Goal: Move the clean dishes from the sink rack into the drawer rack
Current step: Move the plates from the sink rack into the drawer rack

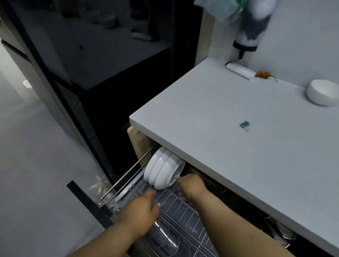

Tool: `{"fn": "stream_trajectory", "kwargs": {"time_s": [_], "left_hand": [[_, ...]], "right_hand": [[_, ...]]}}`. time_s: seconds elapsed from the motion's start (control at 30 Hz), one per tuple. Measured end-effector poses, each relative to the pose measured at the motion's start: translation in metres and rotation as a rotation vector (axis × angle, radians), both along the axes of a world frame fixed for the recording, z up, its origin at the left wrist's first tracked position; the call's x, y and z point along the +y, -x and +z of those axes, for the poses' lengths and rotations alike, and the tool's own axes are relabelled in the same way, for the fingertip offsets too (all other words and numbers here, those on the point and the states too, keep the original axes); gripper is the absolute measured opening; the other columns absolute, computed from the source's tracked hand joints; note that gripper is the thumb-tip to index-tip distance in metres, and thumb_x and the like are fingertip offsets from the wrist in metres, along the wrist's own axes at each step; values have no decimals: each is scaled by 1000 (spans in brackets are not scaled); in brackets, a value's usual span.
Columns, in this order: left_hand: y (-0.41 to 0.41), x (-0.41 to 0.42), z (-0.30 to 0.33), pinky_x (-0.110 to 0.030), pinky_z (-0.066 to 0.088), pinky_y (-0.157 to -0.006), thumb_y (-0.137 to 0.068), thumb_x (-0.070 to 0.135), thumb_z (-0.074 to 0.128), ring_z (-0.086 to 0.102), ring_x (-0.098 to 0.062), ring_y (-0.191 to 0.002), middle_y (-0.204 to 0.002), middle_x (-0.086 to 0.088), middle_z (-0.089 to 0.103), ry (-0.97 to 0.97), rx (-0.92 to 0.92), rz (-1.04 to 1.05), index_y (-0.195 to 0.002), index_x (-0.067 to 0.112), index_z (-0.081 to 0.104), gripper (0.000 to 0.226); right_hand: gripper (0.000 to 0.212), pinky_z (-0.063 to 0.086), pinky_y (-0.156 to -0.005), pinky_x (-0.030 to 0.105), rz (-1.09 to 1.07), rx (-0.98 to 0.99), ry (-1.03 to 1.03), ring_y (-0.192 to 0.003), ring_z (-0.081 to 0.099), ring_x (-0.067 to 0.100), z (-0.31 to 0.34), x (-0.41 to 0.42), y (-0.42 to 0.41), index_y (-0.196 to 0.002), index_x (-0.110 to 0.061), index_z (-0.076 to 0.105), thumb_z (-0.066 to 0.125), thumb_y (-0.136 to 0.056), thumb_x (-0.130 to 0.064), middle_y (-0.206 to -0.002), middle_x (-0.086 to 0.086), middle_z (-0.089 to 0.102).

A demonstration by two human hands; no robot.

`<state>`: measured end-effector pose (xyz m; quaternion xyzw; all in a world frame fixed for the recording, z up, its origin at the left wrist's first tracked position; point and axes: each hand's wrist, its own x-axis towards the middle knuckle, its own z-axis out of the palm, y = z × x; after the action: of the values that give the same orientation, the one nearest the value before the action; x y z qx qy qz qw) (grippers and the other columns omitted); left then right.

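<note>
Three white bowls [162, 170] stand on edge, nested side by side, at the far left end of the pulled-out wire drawer rack [177, 212] under the counter. My right hand [191, 185] reaches in beside the nearest bowl, fingers at its rim. Whether it grips the rim is blurred. My left hand [143, 212] hovers over the rack just in front of the bowls, fingers loosely curled and holding nothing. Two more white bowls [325, 92] sit upside down on the white counter [247, 150] at the far right. The sink rack is out of view.
The counter's front edge overhangs the drawer right above my right hand. A teal binder clip [244, 124], a white roll [238, 69] and a chilli [263, 74] lie on the counter. The black drawer front [89, 201] sticks out to the left over pale floor.
</note>
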<state>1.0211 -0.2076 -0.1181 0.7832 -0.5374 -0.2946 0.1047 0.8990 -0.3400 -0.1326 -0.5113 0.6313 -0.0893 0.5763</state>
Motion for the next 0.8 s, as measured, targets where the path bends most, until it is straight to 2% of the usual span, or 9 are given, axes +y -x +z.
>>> {"fn": "stream_trajectory", "kwargs": {"time_s": [0.07, 0.17, 0.23, 0.33, 0.4, 0.53, 0.63, 0.8], "left_hand": [[19, -10, 15, -31, 49, -77, -98, 32, 43, 62, -21, -92, -108, -3, 66, 33, 33, -35, -131, 20, 44, 35], [53, -31, 40, -29, 47, -69, -96, 25, 46, 60, -21, -82, -100, -5, 66, 100, 127, -60, -125, 17, 51, 30], [76, -45, 56, -30, 50, -77, -96, 25, 49, 62, -22, -89, -103, -5, 67, 144, 162, -63, -120, 16, 55, 27], [114, -63, 75, -36, 52, -84, -95, 25, 51, 64, -23, -91, -94, -3, 69, 179, 244, -82, -106, 19, 59, 15], [142, -72, 88, -40, 54, -85, -94, 23, 50, 66, -23, -88, -91, -4, 69, 183, 340, -85, -96, 23, 57, 8], [202, -79, 117, -35, 56, -77, -95, 21, 48, 69, -23, -80, -82, -6, 70, 203, 459, -109, -94, 18, 59, 11], [249, -81, 134, -31, 53, -70, -95, 21, 48, 66, -18, -70, -80, -5, 70, 185, 522, -153, -95, 15, 59, 12], [333, -73, 153, -38, 55, -81, -94, 20, 48, 65, -19, -65, -80, -8, 70, 164, 566, -282, -95, 12, 59, 13]], "right_hand": [[25, 49, -57, 33, -60, -51, -13, -52, 52, 22, 18, 6, 21, -76, -8, 55, 57, -93, -25, -62, 10, 56], [21, 47, -48, 27, -142, -103, -12, -51, 53, 19, 50, 12, 54, -91, -4, 56, 54, -96, -24, -64, 10, 56], [20, 47, -43, 24, -197, -142, 2, -50, 54, 18, 72, 16, 79, -93, -4, 55, 52, -97, -23, -66, 10, 57], [26, 48, -51, 27, -283, -195, 50, -53, 54, 19, 102, 27, 119, -78, -8, 49, 51, -98, -24, -69, 10, 57], [27, 48, -53, 26, -353, -229, 84, -55, 54, 19, 120, 37, 149, -76, -10, 47, 51, -98, -24, -69, 10, 57], [18, 50, -54, 27, -498, -250, 171, -54, 56, 20, 146, 55, 212, -90, -6, 54, 53, -97, -23, -70, 10, 58], [20, 49, -56, 27, -600, -269, 201, -58, 57, 21, 162, 69, 258, -101, -4, 56, 53, -97, -23, -71, 11, 59], [23, 50, -59, 28, -745, -281, 243, -59, 58, 21, 177, 100, 337, -107, -3, 59, 55, -96, -23, -72, 10, 60]]}}
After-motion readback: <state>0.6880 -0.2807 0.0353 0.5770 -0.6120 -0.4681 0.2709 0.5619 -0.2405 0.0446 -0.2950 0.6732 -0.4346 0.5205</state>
